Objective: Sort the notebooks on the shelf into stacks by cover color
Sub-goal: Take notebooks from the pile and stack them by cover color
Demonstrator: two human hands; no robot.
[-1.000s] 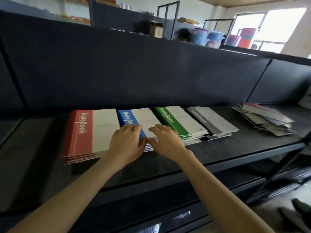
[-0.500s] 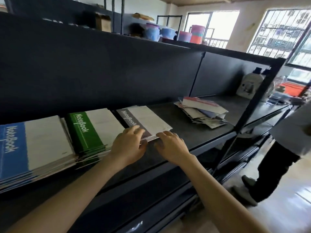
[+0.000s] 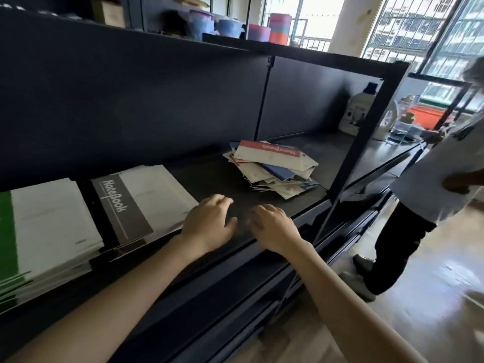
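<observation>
Two hands are at the front edge of the shelf [image 3: 214,176], palms down, side by side with a narrow gap between them.

Left hand [image 3: 209,222]: fingers loosely bent, holding nothing. It lies just beside the right front corner of the grey stack [image 3: 141,203]; whether it touches that corner cannot be told.

Right hand [image 3: 273,226]: fingers loosely bent, holding nothing, over bare shelf surface. Whether the fingertips touch the surface cannot be told.

Grey stack: notebooks lying flat, with a grey band lettered "NoteBook" and a white cover area to its right.

Green stack [image 3: 47,226]: just left of the grey stack, set apart from it by a dark gap, thicker, and cut off by the left frame edge.

Pile [image 3: 272,166]: unsorted notebooks farther back and to the right, well apart from both hands, lying at mixed angles. The top notebook carries a red band; a blue cover shows lower down.

Upright [image 3: 369,127]: black frame post just right of the pile.

Bottle [image 3: 357,111]: white with a dark cap, standing at the back of the next bay.

Person [image 3: 429,184]: standing on the floor at right, in a light top and dark trousers.

Tubs [image 3: 258,32]: coloured, on the top shelf, with a box [image 3: 111,13] to their left.

Windows [image 3: 408,27]: barred, at the far back.
</observation>
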